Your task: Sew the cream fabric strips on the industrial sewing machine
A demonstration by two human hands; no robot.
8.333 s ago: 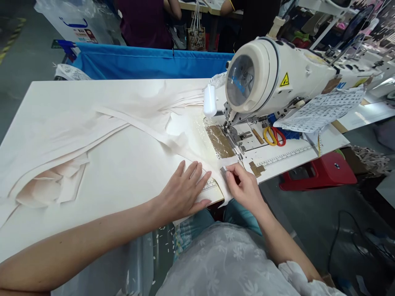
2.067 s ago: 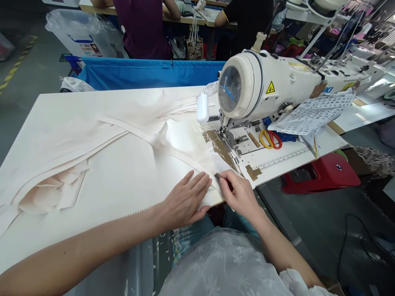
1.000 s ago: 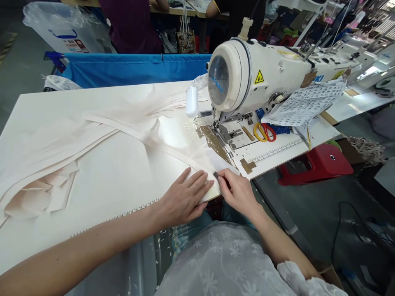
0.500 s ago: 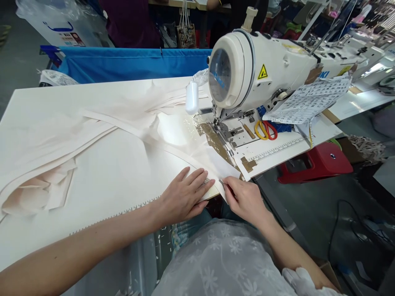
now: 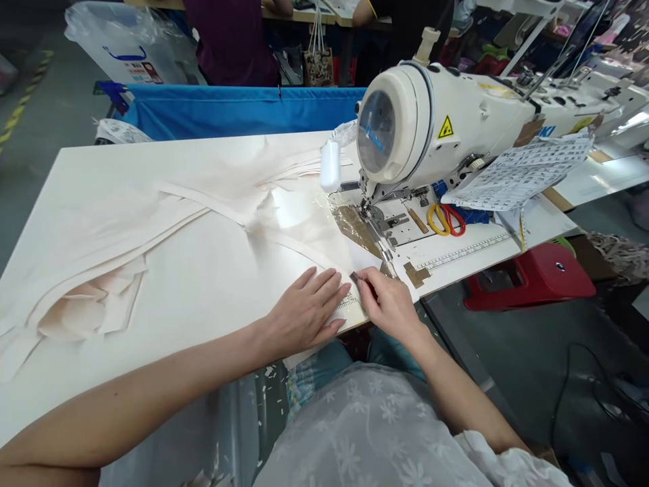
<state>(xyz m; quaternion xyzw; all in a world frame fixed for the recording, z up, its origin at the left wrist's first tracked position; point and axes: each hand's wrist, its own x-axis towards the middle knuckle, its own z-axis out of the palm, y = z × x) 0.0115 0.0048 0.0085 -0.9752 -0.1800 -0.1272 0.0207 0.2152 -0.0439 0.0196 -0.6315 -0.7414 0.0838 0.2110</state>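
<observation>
My left hand (image 5: 310,308) lies flat with its fingers stretched out, pressing pale cream fabric (image 5: 299,245) against the white table near its front edge. Just right of its fingertips, my right hand (image 5: 389,301) pinches a small dark flat piece (image 5: 354,276), blade-like in shape; its exact kind is too small to tell. The tip of that piece is at the fabric's edge. Printed ruler marks (image 5: 347,300) show on the table between the hands. More layers of the fabric stretch away to the left, some folded over.
A white sewing machine (image 5: 416,128) stands behind my right hand. Scissors (image 5: 446,220) with yellow and red handles lie beside its bed, below a printed sheet (image 5: 522,169). A red stool (image 5: 532,277) is at the right; blue cloth (image 5: 228,111) hangs behind the table. Other people sit beyond.
The view has shifted a little. My right hand has moved up and slightly left, onto the fabric's edge. The pale strip between my hands no longer reaches past the table edge there.
</observation>
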